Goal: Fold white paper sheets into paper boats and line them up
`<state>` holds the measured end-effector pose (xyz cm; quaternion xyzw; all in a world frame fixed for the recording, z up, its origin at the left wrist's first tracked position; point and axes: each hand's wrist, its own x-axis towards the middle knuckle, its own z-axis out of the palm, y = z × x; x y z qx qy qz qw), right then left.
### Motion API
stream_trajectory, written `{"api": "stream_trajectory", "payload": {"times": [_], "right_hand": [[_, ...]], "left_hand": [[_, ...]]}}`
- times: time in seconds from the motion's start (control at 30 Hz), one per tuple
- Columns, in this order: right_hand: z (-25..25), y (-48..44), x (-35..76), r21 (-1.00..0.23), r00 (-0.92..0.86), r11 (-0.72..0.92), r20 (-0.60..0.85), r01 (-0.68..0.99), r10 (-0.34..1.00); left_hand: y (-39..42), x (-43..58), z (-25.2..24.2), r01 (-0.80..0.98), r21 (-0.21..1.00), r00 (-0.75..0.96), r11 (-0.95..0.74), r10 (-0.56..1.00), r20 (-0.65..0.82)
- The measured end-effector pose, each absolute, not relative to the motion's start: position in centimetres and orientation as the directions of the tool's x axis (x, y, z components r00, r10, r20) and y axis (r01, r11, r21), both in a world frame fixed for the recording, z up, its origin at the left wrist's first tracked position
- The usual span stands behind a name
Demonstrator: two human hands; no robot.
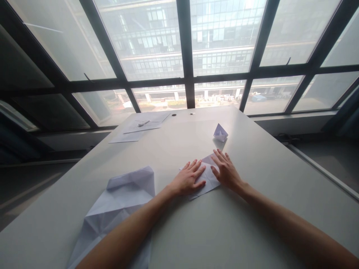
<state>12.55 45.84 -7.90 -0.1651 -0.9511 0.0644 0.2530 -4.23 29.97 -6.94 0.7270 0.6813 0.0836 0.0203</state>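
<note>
A folded sheet of white paper point(208, 175) lies flat on the white table point(252, 160) in front of me. My left hand point(188, 178) rests on its left part, fingers stretched out and pressed flat. My right hand point(225, 170) lies on its right part, fingers spread and flat too. Both hands touch the paper and hold nothing. A small folded paper boat point(220, 133) stands on the table just beyond my right hand.
A large creased and partly folded sheet point(120, 201) lies at the near left, under my left forearm. Flat sheets point(140, 129) with a pen point(143, 123) on them sit at the far left. Large windows rise behind the table's far edge.
</note>
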Motion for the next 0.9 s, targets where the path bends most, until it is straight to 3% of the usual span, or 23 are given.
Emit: {"api": "stream_trajectory", "payload": {"times": [0.1, 0.27, 0.47, 0.63, 0.9], "right_hand": [[-7.8, 45.1, 12.3, -0.231, -0.922, 0.959, 0.309, 0.166, 0.234], [-8.1, 44.8, 11.8, -0.241, -0.954, 0.936, 0.098, 0.255, 0.285], [-8.8, 46.1, 12.0, -0.206, -0.896, 0.885, 0.071, 0.417, 0.438], [-9.3, 46.9, 12.0, -0.211, -0.876, 0.864, 0.063, 0.457, 0.479], [-9.1, 46.7, 12.0, -0.21, -0.826, 0.822, 0.092, 0.53, 0.556]], "left_hand": [[30.0, -4.2, -7.0, 0.987, 0.14, 0.061, -0.075, 0.993, 0.097], [30.0, -4.4, -7.1, 0.985, 0.15, 0.068, -0.083, 0.992, 0.108], [30.0, -4.0, -7.6, 0.988, 0.147, -0.069, 0.054, 0.993, 0.094], [29.9, -3.8, -7.8, 0.972, 0.14, -0.204, 0.191, 0.975, 0.086], [29.8, -4.2, -7.4, 0.977, 0.145, -0.171, 0.155, 0.98, 0.102]]}}
